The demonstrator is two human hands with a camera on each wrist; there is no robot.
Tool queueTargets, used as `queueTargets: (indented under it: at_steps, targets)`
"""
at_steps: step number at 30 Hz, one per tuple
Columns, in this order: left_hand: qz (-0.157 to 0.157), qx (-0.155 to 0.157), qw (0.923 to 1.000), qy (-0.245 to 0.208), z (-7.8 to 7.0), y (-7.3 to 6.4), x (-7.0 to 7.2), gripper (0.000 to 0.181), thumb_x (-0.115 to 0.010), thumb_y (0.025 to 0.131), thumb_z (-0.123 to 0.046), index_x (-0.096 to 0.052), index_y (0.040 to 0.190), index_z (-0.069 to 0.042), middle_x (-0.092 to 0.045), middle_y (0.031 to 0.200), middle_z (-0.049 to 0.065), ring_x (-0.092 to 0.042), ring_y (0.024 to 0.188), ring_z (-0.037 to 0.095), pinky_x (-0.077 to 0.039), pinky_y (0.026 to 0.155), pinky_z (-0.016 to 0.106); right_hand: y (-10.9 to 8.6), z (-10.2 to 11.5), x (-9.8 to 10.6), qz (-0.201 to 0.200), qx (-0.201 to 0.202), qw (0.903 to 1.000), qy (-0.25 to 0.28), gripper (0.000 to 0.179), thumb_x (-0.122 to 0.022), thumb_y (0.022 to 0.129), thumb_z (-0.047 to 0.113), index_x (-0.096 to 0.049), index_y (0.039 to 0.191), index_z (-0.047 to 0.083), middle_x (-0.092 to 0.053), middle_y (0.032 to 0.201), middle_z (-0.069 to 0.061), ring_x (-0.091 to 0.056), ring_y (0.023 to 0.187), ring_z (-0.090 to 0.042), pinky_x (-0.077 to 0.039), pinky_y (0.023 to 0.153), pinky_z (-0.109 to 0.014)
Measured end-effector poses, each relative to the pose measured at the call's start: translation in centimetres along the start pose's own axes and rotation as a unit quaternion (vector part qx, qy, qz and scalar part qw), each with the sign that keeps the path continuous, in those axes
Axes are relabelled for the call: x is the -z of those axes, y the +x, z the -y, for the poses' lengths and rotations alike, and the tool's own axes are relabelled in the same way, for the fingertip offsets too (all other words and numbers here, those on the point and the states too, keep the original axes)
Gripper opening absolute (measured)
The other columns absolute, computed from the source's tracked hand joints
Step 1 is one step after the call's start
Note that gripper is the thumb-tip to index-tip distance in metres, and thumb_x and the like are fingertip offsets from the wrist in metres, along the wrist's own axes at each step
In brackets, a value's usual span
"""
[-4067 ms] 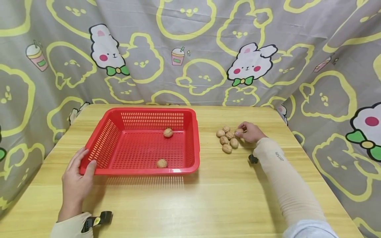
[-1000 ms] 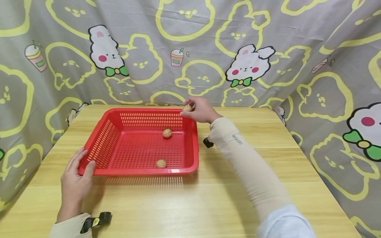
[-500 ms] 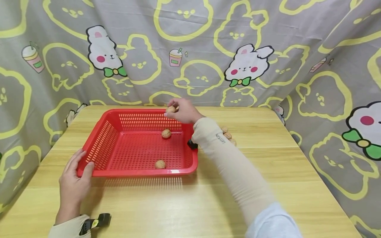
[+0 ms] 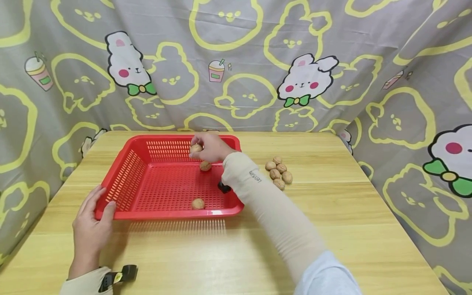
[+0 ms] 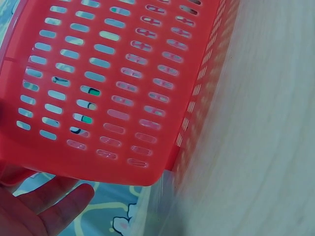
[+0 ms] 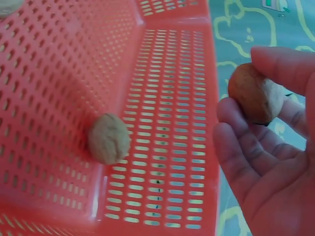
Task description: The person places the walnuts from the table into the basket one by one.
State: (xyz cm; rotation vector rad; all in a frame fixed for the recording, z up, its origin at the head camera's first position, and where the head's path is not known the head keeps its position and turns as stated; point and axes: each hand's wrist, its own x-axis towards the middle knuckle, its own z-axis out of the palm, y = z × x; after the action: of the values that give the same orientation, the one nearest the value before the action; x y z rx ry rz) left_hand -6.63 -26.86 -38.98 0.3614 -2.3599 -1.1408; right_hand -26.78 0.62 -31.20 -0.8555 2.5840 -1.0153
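Note:
A red plastic basket [image 4: 162, 214] with slotted walls stands on the left half of the table. My left hand [image 4: 92, 227] grips its near left corner, thumb over the rim and fingers along the outside. Above the basket's back part, my right hand [image 4: 213, 148] pinches a walnut [image 6: 255, 93] between thumb and fingertips. Two more walnuts lie inside: one walnut [image 4: 205, 166] by the back wall, another walnut [image 4: 198, 203] by the front wall. To the right of the basket, a cluster of several walnuts [image 4: 281, 168] rests on the wood.
The light wooden table [image 4: 332, 229] reaches back to a grey patterned curtain [image 4: 243, 53], which also hangs along both sides. My right forearm [image 4: 273, 213] crosses over the basket's right wall. A black wrist camera [image 4: 129, 272] sits beside my left wrist.
My right hand picked a walnut from the cluster and carried it left, over the right wall and into the space above the basket. The left hand stays at the corner.

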Motion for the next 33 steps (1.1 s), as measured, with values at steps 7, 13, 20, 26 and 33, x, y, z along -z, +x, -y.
queueTargets:
  at_steps: [7, 13, 20, 26, 33]
  targets:
    - [-0.003, -0.004, 1.0, -0.001, -0.1, -0.1, -0.1, 0.046, -0.055, 0.096, -0.015, -0.05, 0.14, -0.004, -0.042, 0.15, 0.002, -0.036, 0.138, 0.019, -0.029, 0.104, 0.013, 0.1, -0.9, -1.3, 0.113, -0.017, 0.9894, -0.089, 0.026, -0.071, 0.087, 0.015, -0.064, 0.112, 0.009, -0.06, 0.097, -0.003, -0.053, 0.086, -0.015, -0.045, 0.071, -0.024]
    - [-0.005, -0.005, 1.0, -0.002, 0.0, -0.1, -0.1, 0.046, -0.055, 0.095, -0.015, -0.05, 0.14, -0.004, -0.042, 0.149, 0.002, -0.035, 0.138, 0.018, -0.029, 0.104, 0.013, -0.2, -1.5, -2.1, 0.176, -0.056, 0.975, -0.124, 0.02, -0.072, 0.088, 0.017, -0.065, 0.106, 0.011, -0.058, 0.095, -0.002, -0.052, 0.084, -0.014, -0.044, 0.069, -0.024]
    - [-0.001, 0.002, 1.0, 0.005, 0.1, 0.0, -0.1, 0.047, -0.054, 0.096, -0.017, -0.049, 0.141, -0.005, -0.041, 0.15, 0.0, -0.035, 0.138, 0.019, -0.029, 0.105, 0.015, -0.8, -1.3, -2.3, 0.185, -0.083, 0.9673, -0.152, 0.012, -0.072, 0.087, 0.016, -0.065, 0.097, 0.015, -0.06, 0.093, 0.0, -0.052, 0.086, -0.013, -0.044, 0.07, -0.024]
    - [-0.006, -0.007, 1.0, 0.002, 0.2, 0.0, -0.1, 0.046, -0.054, 0.096, -0.016, -0.05, 0.14, -0.004, -0.042, 0.149, 0.001, -0.036, 0.137, 0.019, -0.029, 0.105, 0.013, -1.3, -1.0, -2.2, 0.177, -0.109, 0.9688, -0.135, 0.015, -0.073, 0.085, 0.012, -0.067, 0.099, 0.013, -0.061, 0.088, 0.0, -0.053, 0.083, -0.014, -0.046, 0.069, -0.025]
    - [-0.01, -0.018, 0.9998, -0.004, 0.3, -0.1, -0.2, 0.045, -0.055, 0.095, -0.015, -0.051, 0.139, -0.003, -0.043, 0.148, 0.003, -0.036, 0.137, 0.02, -0.028, 0.104, 0.012, -1.3, -1.3, -2.2, 0.17, -0.146, 0.9712, -0.082, 0.022, -0.079, 0.078, 0.009, -0.067, 0.096, 0.013, -0.064, 0.087, -0.001, -0.055, 0.086, -0.018, -0.049, 0.067, -0.029]
